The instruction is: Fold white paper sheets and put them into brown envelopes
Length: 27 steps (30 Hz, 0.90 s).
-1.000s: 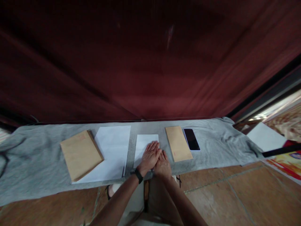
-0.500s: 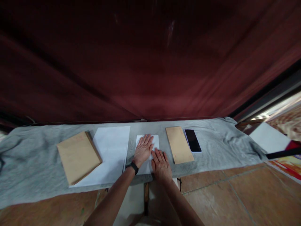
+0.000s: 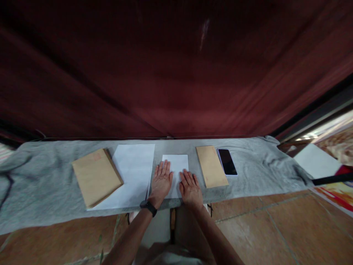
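In the head view, a small white rectangular paper sheet (image 3: pixel 177 163) lies on the grey cloth (image 3: pixel 253 171), between a large white paper sheet (image 3: pixel 134 173) and a slim tan paper envelope (image 3: pixel 211 171). It is pressed by the left hand (image 3: pixel 161 182) and the right hand (image 3: pixel 190 187), both laid flat, nothing grasped. A black smartphone (image 3: pixel 227 162) is set just beside the envelope. Faint red print on the tan envelope stack (image 3: pixel 95 177) cannot be read

The white paper (image 3: pixel 178 162) is a small plain rectangle, flat on the grey cloth (image 3: pixel 248 173). Its near half lies under the left hand (image 3: pixel 161 183) and right hand (image 3: pixel 191 188).
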Each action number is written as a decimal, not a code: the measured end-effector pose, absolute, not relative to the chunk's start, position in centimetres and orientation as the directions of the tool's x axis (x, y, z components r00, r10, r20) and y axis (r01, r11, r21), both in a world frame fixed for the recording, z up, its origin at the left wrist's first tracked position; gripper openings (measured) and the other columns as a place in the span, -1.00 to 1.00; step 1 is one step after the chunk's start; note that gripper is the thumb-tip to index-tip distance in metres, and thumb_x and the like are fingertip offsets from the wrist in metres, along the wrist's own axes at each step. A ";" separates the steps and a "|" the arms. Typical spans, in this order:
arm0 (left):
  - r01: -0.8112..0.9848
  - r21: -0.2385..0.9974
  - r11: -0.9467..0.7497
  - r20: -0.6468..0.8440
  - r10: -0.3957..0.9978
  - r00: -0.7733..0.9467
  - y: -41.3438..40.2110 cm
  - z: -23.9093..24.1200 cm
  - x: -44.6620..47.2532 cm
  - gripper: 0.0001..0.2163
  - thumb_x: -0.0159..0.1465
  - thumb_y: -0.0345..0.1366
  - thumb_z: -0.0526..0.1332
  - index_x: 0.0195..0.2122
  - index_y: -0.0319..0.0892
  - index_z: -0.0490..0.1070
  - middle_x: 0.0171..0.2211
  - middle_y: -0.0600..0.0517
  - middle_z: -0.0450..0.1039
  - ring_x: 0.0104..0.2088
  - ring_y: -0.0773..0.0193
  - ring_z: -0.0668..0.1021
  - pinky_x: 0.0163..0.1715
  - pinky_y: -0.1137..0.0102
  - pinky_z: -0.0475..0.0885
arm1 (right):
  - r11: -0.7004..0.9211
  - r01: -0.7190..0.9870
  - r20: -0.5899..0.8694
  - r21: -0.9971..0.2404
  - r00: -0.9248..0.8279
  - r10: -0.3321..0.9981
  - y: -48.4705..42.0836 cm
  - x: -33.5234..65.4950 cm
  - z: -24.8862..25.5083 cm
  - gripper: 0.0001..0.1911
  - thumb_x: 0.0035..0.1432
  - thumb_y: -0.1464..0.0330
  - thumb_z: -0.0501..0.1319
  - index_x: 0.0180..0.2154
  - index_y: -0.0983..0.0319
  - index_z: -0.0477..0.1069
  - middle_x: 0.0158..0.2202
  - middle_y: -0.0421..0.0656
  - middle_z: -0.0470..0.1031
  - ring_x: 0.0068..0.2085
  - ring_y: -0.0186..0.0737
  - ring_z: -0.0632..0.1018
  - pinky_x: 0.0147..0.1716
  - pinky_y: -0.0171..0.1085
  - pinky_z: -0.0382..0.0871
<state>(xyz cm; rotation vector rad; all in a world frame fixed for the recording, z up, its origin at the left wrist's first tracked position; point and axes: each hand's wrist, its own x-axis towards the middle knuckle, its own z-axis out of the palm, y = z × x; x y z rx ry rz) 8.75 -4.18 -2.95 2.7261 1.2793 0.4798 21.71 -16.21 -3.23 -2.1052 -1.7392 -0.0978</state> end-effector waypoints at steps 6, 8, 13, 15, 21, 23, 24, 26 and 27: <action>0.595 0.235 -0.769 0.234 0.639 0.733 -8.4 -2.5 7.4 -0.52 0.47 -0.21 -0.07 0.37 -0.19 0.19 0.40 -0.05 0.17 0.42 0.11 0.16 0.39 0.08 0.14 | -0.152 0.951 0.265 -0.268 0.225 0.938 -16.3 21.8 -3.1 -0.49 0.42 0.34 0.01 0.34 0.21 0.24 0.38 -0.07 0.23 0.37 -0.08 0.26 0.38 0.00 0.00; 0.601 0.239 -0.762 0.234 0.646 0.726 -9.0 -2.3 7.1 -0.52 0.46 -0.21 -0.07 0.37 -0.20 0.19 0.39 -0.06 0.18 0.42 0.10 0.16 0.39 0.07 0.14 | -0.157 0.950 0.260 -0.268 0.228 0.938 -16.2 21.8 -3.0 -0.50 0.42 0.35 0.00 0.34 0.20 0.24 0.38 -0.06 0.23 0.38 -0.08 0.25 0.39 0.02 -0.03; 0.595 0.240 -0.767 0.237 0.641 0.730 -9.0 -2.2 6.8 -0.51 0.45 -0.27 -0.07 0.37 -0.25 0.18 0.39 -0.10 0.18 0.43 0.09 0.13 0.39 0.07 0.14 | -0.143 0.941 0.250 -0.307 0.224 0.942 -15.7 20.9 -2.6 -0.51 0.47 0.32 -0.06 0.34 0.21 0.24 0.34 -0.06 0.29 0.37 -0.11 0.28 0.40 0.04 -0.05; 0.589 0.234 -0.774 0.228 0.632 0.740 -8.9 -2.4 6.7 -0.50 0.44 -0.31 -0.08 0.38 -0.29 0.16 0.40 -0.13 0.16 0.44 0.08 0.11 0.38 0.07 0.14 | -0.110 0.939 0.245 -0.325 0.196 0.949 -15.4 20.1 -2.5 -0.51 0.49 0.28 -0.08 0.35 0.23 0.22 0.35 -0.07 0.29 0.36 -0.13 0.28 0.39 0.00 -0.02; 0.613 0.230 -0.755 0.226 0.655 0.721 -9.1 -2.6 6.8 -0.49 0.43 -0.34 -0.11 0.39 -0.32 0.11 0.41 -0.18 0.11 0.44 0.11 0.11 0.38 0.08 0.14 | -0.174 0.936 0.255 -0.307 0.256 0.932 -15.6 19.0 -2.8 -0.49 0.50 0.23 -0.09 0.35 0.26 0.20 0.37 -0.05 0.25 0.37 -0.11 0.26 0.39 0.00 -0.03; 0.626 0.228 -0.745 0.235 0.666 0.708 -9.2 -2.6 6.7 -0.49 0.43 -0.34 -0.10 0.39 -0.34 0.11 0.41 -0.19 0.11 0.44 0.10 0.10 0.39 0.07 0.11 | -0.195 0.935 0.263 -0.296 0.276 0.925 -15.9 19.3 -3.1 -0.49 0.50 0.24 -0.08 0.35 0.27 0.21 0.37 -0.03 0.24 0.37 -0.10 0.26 0.38 0.01 -0.02; 0.636 0.229 -0.737 0.240 0.676 0.697 -9.2 -2.5 6.6 -0.49 0.43 -0.33 -0.10 0.39 -0.35 0.11 0.41 -0.20 0.11 0.44 0.10 0.10 0.40 0.06 0.10 | -0.206 0.934 0.269 -0.292 0.286 0.920 -16.1 19.4 -3.2 -0.49 0.50 0.24 -0.07 0.35 0.27 0.20 0.37 -0.03 0.24 0.37 -0.08 0.27 0.38 0.02 -0.02; 0.663 0.236 -0.710 0.248 0.704 0.666 -9.1 -2.6 6.4 -0.48 0.44 -0.28 -0.07 0.38 -0.37 0.13 0.40 -0.23 0.12 0.43 0.07 0.11 0.40 0.05 0.09 | -0.226 0.930 0.282 -0.288 0.308 0.908 -16.4 19.8 -3.4 -0.49 0.49 0.24 -0.05 0.35 0.26 0.21 0.36 -0.03 0.25 0.37 -0.05 0.27 0.37 0.04 -0.02; 0.675 0.241 -0.697 0.249 0.717 0.651 -9.1 -2.6 6.3 -0.48 0.44 -0.25 -0.06 0.37 -0.38 0.14 0.39 -0.24 0.13 0.43 0.06 0.12 0.40 0.06 0.10 | -0.233 0.929 0.288 -0.288 0.316 0.904 -16.5 20.0 -3.5 -0.49 0.49 0.24 -0.05 0.35 0.25 0.21 0.36 -0.03 0.25 0.37 -0.04 0.27 0.37 0.05 -0.03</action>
